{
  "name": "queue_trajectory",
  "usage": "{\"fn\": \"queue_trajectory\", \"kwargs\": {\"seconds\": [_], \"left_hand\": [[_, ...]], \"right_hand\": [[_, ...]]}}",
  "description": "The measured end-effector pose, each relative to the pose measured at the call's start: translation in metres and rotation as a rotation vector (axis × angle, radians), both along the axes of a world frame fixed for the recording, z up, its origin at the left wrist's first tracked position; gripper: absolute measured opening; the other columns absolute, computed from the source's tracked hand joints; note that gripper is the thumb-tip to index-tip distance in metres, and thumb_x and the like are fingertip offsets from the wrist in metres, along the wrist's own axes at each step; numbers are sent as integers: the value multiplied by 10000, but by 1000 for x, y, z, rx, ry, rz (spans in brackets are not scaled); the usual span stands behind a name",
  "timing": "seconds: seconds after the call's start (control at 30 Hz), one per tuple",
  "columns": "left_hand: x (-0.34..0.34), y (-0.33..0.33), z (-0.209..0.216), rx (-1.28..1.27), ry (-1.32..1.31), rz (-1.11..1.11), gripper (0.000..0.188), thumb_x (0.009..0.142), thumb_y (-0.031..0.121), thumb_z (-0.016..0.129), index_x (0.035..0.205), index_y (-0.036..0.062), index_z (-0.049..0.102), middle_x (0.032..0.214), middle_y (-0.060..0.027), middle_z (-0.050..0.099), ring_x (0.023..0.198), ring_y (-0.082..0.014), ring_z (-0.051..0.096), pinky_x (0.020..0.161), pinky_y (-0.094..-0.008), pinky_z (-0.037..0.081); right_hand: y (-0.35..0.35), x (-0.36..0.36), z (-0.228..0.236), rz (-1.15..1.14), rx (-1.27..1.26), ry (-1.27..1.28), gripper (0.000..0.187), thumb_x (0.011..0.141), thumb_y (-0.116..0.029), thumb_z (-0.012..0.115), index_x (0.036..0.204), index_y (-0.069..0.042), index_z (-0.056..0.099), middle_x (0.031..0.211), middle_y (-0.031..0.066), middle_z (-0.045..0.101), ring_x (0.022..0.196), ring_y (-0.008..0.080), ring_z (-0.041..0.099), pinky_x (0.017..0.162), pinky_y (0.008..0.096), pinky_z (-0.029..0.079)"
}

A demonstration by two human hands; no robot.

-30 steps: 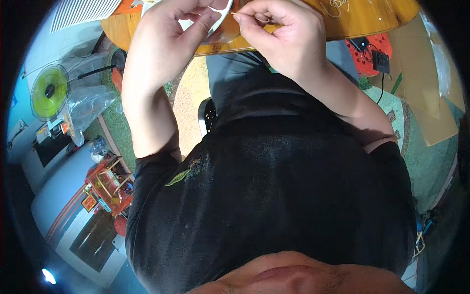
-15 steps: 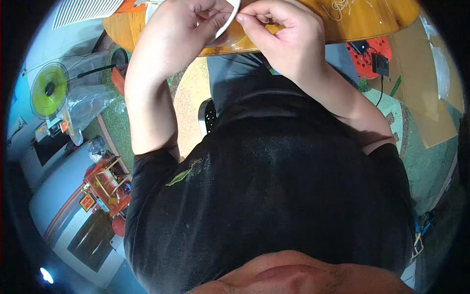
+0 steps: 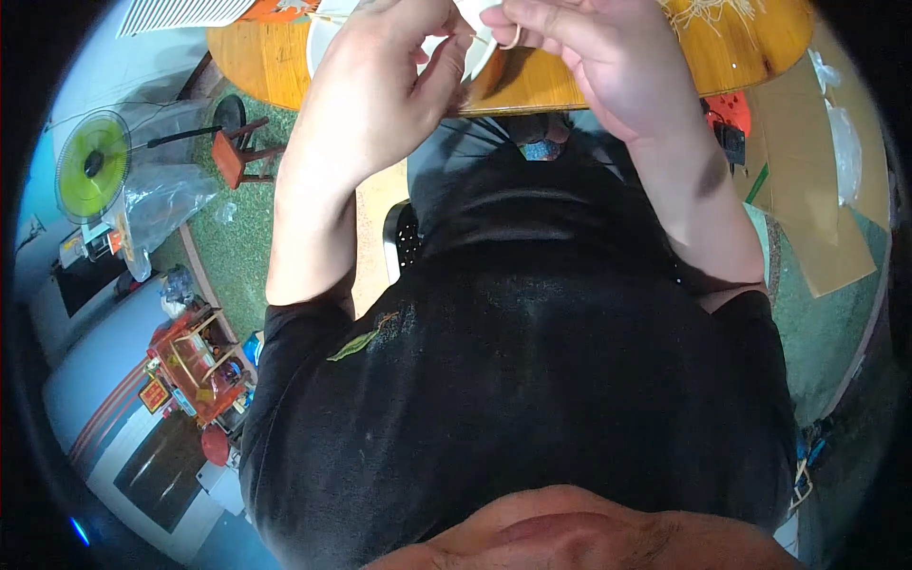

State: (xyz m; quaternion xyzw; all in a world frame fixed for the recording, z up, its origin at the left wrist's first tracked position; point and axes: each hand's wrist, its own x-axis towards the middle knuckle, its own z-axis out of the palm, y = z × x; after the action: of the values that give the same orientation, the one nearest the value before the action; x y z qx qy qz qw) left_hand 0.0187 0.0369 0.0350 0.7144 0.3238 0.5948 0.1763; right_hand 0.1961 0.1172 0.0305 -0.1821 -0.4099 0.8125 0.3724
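At the top of the head view my left hand (image 3: 394,90) is over a white bowl or dish (image 3: 321,47) on a wooden table (image 3: 256,71). Its thumb and forefinger are pinched on the end of a thin pale strand (image 3: 478,39). To the right, my right hand (image 3: 613,62) has its fingers closed on a cream-coloured string (image 3: 516,38), which curls out below the fingertips. Whether the strand and the string are one piece I cannot tell. Most of the dish is hidden behind my left hand.
Loose pale strings (image 3: 717,13) lie in a heap at the table's right. A white ribbed rack-like piece (image 3: 185,14) and something orange (image 3: 275,9) are at the upper left. Beyond my left arm stand a green fan (image 3: 93,163) and a small red stool (image 3: 231,157); cardboard (image 3: 807,190) lies right.
My hands have drawn slightly apart, the right one moving right. A curl of string now shows at its fingertips. The view has shifted, showing more of the dish and the string heap.
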Motion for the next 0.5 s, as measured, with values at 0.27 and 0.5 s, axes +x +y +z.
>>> {"fn": "queue_trajectory", "kwargs": {"seconds": [0.27,0.5], "left_hand": [[17,-25,67,-1076,105,221,57,959,-63,577,965,-7,566,920,-87,627,796,-129,585,680,-269,473],[24,-32,63,-921,148,359,43,999,-40,556,976,-3,554,830,-21,557,753,-80,502,644,-236,422]], "right_hand": [[17,7,18,252,419,-193,93,932,112,599,992,43,587,903,87,668,820,143,680,741,257,565],[-1,5,27,148,392,-319,146,912,116,647,1012,31,581,881,69,648,812,126,684,710,235,560]]}}
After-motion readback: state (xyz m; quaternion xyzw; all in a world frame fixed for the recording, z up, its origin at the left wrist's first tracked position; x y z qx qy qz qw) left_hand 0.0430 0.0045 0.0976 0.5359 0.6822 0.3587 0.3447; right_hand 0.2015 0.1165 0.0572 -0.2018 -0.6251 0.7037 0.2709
